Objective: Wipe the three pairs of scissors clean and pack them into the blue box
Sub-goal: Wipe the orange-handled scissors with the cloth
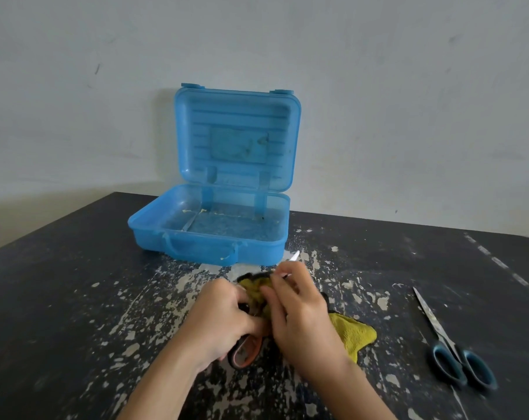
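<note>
Up at 12 o'clock on the table (75, 298), the box (208, 247) sits with its lid (239, 137) standing upright against the wall (408, 101). The bottom tray has nothing in it but dirt: pale crumbs along the far edge and a smeary, speckled floor. There's a grimy patch on the inside of the lid too.

Dead centre, both hands are bunched together on one pair. The left hand (223, 316) is curled tight around the handle end of the held scissors (244, 352); an orange-and-black loop pokes out below the palm at about 6 o'clock. The right hand (299, 322) has its fingers curled down onto the cloth (354, 331), clamping it over the blades. It's a bit blurry there, so I can't say exactly how the fingers wrap. The blade tip sticks out past the right fingers toward 12 o'clock, just short of the box's front wall. The rest of the cloth trails out from under the right hand toward 4 o'clock, flat on the table.

Over at 3 o'clock, well apart from the hands, the teal scissors (457, 344) lie closed on the table, tip pointing to 11 o'clock, handles nearest me.
</note>
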{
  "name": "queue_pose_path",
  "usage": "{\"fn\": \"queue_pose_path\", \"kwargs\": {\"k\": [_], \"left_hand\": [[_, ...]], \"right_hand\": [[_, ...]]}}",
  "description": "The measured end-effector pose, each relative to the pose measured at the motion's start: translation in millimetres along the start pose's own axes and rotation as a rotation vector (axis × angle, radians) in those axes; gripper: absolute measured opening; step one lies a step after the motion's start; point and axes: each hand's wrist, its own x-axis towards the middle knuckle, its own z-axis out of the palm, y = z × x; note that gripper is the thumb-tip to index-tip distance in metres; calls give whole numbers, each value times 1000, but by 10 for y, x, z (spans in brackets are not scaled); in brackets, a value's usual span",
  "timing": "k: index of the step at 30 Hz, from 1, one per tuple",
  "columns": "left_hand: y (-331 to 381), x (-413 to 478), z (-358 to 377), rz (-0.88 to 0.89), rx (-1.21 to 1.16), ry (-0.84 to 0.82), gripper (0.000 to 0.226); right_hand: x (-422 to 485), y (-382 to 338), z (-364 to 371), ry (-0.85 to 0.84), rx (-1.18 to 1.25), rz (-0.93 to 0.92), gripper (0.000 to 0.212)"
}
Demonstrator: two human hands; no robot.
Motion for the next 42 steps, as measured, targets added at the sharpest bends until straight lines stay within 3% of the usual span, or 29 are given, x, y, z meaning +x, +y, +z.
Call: {"fn": "queue_pose_path", "kwargs": {"k": [3,5,7,9,11,14,17,20,24,27,29,31,34,37,42], "left_hand": [[-21,-26,3,13,126,-73,33],[-39,-15,28,7,195,-78,45],[-32,7,47,-11,204,-59,44],[-20,20,44,-38,180,-29,42],[-23,35,36,-49,176,-6,34],[-59,60,29,-35,198,35,17],[-116,82,20,7,252,74,8],[-97,50,-5,34,201,44,13],[-43,-27,12,12,124,-35,34],[-25,-57,14,-68,-25,-124,30],[-16,-45,-18,-120,-183,-133,22],[-25,-28,-55,-162,-279,-95,23],[-8,-22,-62,-178,-412,-97,14],[-5,-35,-76,-173,-458,-146,10],[-31,-28,-78,-163,-414,-273,20]], "right_hand": [[113,246,-73,80,-91,131,15],[156,393,-147,41,-80,304,16],[156,503,-183,2,-63,468,22],[158,484,-227,72,-73,515,22],[176,301,-257,112,11,398,16],[104,5,-181,-125,124,118,20],[10,-68,-56,-304,-55,-52,30],[49,45,-77,-256,-121,-30,37],[99,288,-119,-124,-221,136,45],[88,451,-202,-69,-244,417,43],[79,435,-299,84,-134,482,34],[93,259,-395,169,81,392,29],[77,-20,-390,-128,397,240,31],[15,-48,-226,-235,296,63,29],[48,171,-206,-27,12,4,27]]}}
